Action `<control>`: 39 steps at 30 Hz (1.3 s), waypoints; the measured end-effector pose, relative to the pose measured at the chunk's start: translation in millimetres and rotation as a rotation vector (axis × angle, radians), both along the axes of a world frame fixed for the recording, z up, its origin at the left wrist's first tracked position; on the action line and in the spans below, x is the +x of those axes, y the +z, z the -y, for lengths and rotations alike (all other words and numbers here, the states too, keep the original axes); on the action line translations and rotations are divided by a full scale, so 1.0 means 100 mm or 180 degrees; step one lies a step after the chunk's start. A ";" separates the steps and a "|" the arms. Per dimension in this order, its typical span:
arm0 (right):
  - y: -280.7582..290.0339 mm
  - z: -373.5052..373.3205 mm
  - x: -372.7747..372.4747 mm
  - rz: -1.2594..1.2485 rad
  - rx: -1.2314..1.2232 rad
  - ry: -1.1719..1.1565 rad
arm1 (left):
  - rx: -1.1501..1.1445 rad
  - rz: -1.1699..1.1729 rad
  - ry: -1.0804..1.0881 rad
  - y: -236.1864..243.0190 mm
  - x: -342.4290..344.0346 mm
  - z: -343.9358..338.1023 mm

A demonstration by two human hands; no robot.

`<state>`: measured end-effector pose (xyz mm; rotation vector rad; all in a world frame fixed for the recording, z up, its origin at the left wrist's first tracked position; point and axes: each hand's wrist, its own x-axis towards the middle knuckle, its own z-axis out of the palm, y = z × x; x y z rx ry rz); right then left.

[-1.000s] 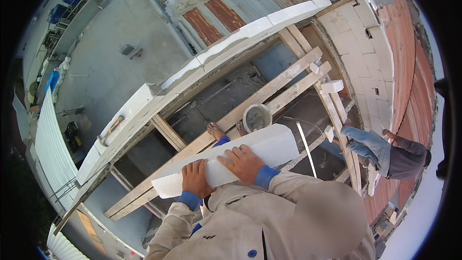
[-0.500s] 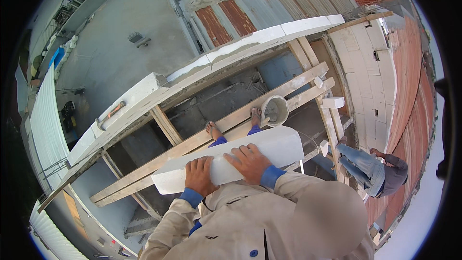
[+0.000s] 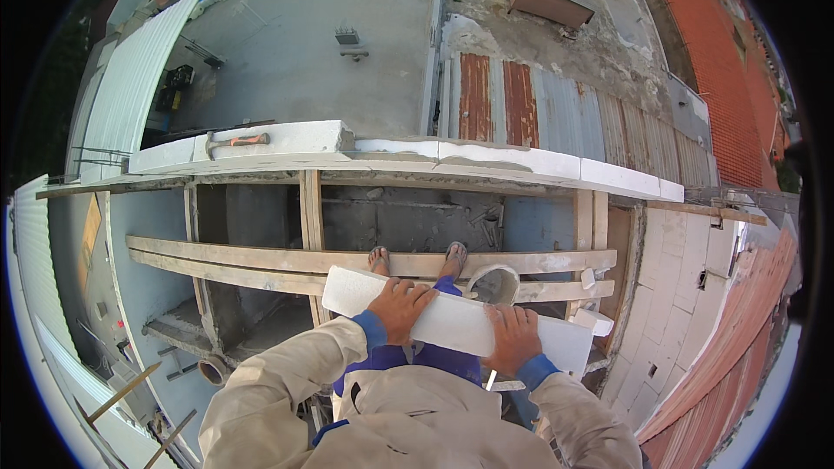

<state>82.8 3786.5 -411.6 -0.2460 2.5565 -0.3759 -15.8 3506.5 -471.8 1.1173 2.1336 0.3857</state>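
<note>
In front of my body I hold a long white block (image 3: 453, 323), which looks like lightweight concrete. It slants down toward the right. My left hand (image 3: 400, 311) is closed over its upper edge, left of the middle. My right hand (image 3: 514, 335) grips it farther right, fingers over the top and the thumb side hidden. Just beyond the block, a bucket (image 3: 514, 285) stands by the planks, partly covered by it. Ahead runs a row of white blocks (image 3: 504, 159) along the wall top. An orange-handled hammer (image 3: 239, 141) lies on a raised block at the left.
My feet (image 3: 456, 259) stand on narrow wooden planks (image 3: 234, 257) spanning openings above a lower level. Cross timbers (image 3: 311, 217) support them. Small white block pieces (image 3: 593, 321) sit at the right. Beyond the wall are a grey roof (image 3: 287, 52) and rusty corrugated sheets (image 3: 521, 100).
My view has turned to the right, and the other person has left it. The block has swung from rising rightward to sloping down rightward. Both hands still hold it.
</note>
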 end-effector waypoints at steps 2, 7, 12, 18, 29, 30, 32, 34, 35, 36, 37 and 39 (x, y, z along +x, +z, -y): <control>0.05 -0.33 -0.13 -0.0060 0.0148 -0.0094 | 0.0002 -0.0153 -0.0084 0.05 -0.20 -0.35; 0.29 -0.96 -0.86 -0.1153 0.0159 -0.0080 | 0.0549 -0.1116 0.0045 0.37 -1.06 -0.96; 0.21 -1.36 -1.95 -0.1961 0.0353 0.0174 | 0.0602 -0.1997 0.0157 0.47 -2.09 -1.29; -0.58 -1.53 -3.19 -0.2311 0.0346 0.0332 | 0.0130 -0.2533 0.0307 -0.09 -3.13 -1.45; -2.35 -1.19 -3.69 -0.1470 0.0307 0.0295 | -0.0385 -0.2095 0.0661 -1.87 -3.38 -1.21; -2.46 -1.16 -3.67 -0.1368 0.0287 0.0260 | -0.0398 -0.2006 0.0685 -1.99 -3.34 -1.19; -2.63 -1.10 -3.64 -0.1310 0.0236 0.0308 | -0.0252 -0.1954 0.0799 -2.17 -3.27 -1.16; -2.73 -1.06 -3.62 -0.1241 0.0193 0.0350 | -0.0220 -0.1981 0.0923 -2.26 -3.23 -1.10; -2.75 -1.05 -3.61 -0.1211 0.0191 0.0365 | -0.0280 -0.1901 0.0917 -2.27 -3.22 -1.08; -2.77 -1.04 -3.60 -0.1058 0.0279 0.0261 | -0.0293 -0.1804 0.0876 -2.28 -3.21 -1.08; -2.78 -1.04 -3.60 -0.1213 0.0122 0.0430 | -0.0287 -0.1776 0.0843 -2.28 -3.21 -1.06; -2.79 -1.03 -3.62 -0.1075 0.0112 0.0378 | -0.0363 -0.1739 0.0759 -2.28 -3.23 -1.02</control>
